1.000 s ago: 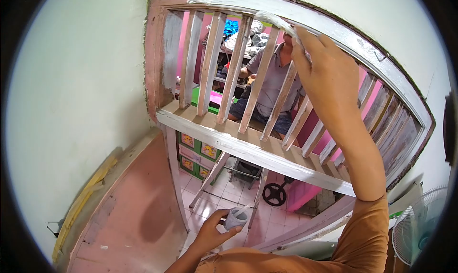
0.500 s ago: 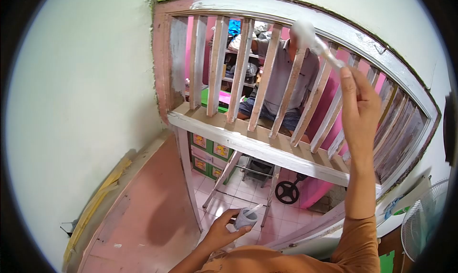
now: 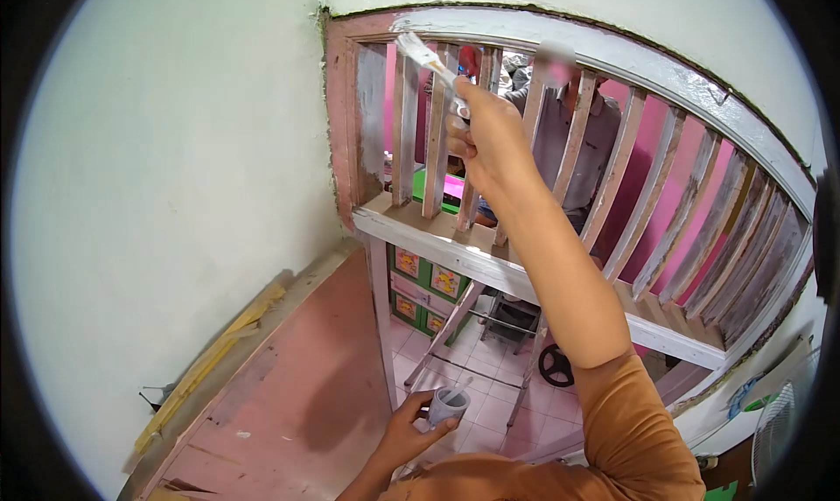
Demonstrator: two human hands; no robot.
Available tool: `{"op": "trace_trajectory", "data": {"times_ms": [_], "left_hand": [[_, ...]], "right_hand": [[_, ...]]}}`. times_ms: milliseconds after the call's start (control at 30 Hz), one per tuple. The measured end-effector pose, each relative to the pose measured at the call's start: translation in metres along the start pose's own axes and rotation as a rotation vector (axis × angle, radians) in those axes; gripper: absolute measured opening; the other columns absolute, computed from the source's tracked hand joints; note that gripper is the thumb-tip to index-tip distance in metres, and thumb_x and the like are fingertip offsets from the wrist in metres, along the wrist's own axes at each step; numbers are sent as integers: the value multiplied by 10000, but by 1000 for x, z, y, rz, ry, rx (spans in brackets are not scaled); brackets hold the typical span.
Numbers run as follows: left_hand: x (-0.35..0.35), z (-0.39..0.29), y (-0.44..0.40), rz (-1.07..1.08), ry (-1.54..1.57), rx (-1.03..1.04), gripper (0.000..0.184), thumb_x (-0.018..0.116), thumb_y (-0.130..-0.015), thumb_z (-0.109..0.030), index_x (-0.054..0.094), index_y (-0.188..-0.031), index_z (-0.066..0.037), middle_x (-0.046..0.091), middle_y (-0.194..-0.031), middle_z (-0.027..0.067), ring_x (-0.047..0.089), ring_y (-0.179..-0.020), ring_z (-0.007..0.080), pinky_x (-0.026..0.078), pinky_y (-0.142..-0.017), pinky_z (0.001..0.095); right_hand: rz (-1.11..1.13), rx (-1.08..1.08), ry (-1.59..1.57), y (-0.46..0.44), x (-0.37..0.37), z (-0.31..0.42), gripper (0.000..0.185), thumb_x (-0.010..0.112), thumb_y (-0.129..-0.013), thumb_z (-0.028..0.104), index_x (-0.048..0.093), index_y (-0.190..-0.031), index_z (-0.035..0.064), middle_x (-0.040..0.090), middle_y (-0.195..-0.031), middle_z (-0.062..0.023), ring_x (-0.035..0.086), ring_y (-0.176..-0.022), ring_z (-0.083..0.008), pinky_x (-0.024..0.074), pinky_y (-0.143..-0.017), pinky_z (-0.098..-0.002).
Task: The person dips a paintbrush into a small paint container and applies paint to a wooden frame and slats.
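Note:
My right hand (image 3: 486,133) is raised and closed around the handle of a paintbrush (image 3: 424,55). Its white-coated bristles are near the top rail of the wooden window frame (image 3: 341,116), towards the left corner; whether they touch it I cannot tell. That corner is pinkish-brown, while the top rail further right is white. Upright wooden slats (image 3: 577,138), partly whitened, stand across the opening. Low down, my left hand (image 3: 411,435) is wrapped around a small paint cup (image 3: 448,406) with a pale stick leaning in it.
Behind the slats is another person (image 3: 582,151) in a grey shirt. Below the sill stand a metal ladder (image 3: 451,326), a green drawer cabinet (image 3: 429,282) and a black wheel (image 3: 556,365) on tiles. A pink board (image 3: 289,378) lies left, a fan (image 3: 774,431) stands right.
My right hand has carried the paintbrush left along the top rail, from the middle to near the left corner. The view has shifted a little; my left hand still holds the cup.

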State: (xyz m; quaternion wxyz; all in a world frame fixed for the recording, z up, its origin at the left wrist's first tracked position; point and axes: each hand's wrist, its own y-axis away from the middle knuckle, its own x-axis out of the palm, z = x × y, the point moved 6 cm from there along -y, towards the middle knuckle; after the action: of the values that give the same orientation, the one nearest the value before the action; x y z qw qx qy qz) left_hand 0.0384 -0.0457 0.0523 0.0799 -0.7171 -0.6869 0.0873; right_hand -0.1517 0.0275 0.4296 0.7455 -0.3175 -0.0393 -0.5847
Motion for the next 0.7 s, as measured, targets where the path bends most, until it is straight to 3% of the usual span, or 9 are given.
{"op": "trace_trajectory", "data": {"times_ms": [233, 467, 533, 700], "left_hand": [[-6, -7, 5, -76, -42, 27, 603, 857, -848, -265, 586, -1304, 19, 686, -1138, 126, 667, -1041, 199, 536, -890, 339], [8, -12, -2, -9, -38, 11, 602, 854, -852, -264, 585, -1310, 19, 690, -1135, 123, 668, -1039, 196, 532, -894, 336], [10, -10, -2, 50, -52, -64, 613, 845, -859, -223, 568, -1343, 30, 656, -1247, 143, 643, -1138, 221, 512, -991, 372], [11, -12, -1, 59, -55, -65, 608, 839, -867, -232, 566, -1345, 25, 650, -1260, 140, 631, -1159, 218, 498, -1017, 378]], "right_hand": [[-20, -99, -122, 5, -12, 8, 149, 588, -1024, 181, 571, -1049, 35, 424, -733, 29, 345, -539, -68, 250, -458, -251], [-58, -229, -246, 30, -39, 21, 178, 553, -1050, 173, 581, -1066, -2, 399, -685, 31, 315, -515, -63, 237, -460, -246], [-77, -263, -258, 40, -48, 27, 180, 543, -1055, 166, 582, -1073, -9, 396, -678, 29, 310, -513, -63, 232, -461, -243], [-184, -335, -325, 71, -56, 29, 177, 544, -1061, 188, 576, -1041, 15, 419, -681, 27, 340, -508, -56, 235, -452, -233]]}}
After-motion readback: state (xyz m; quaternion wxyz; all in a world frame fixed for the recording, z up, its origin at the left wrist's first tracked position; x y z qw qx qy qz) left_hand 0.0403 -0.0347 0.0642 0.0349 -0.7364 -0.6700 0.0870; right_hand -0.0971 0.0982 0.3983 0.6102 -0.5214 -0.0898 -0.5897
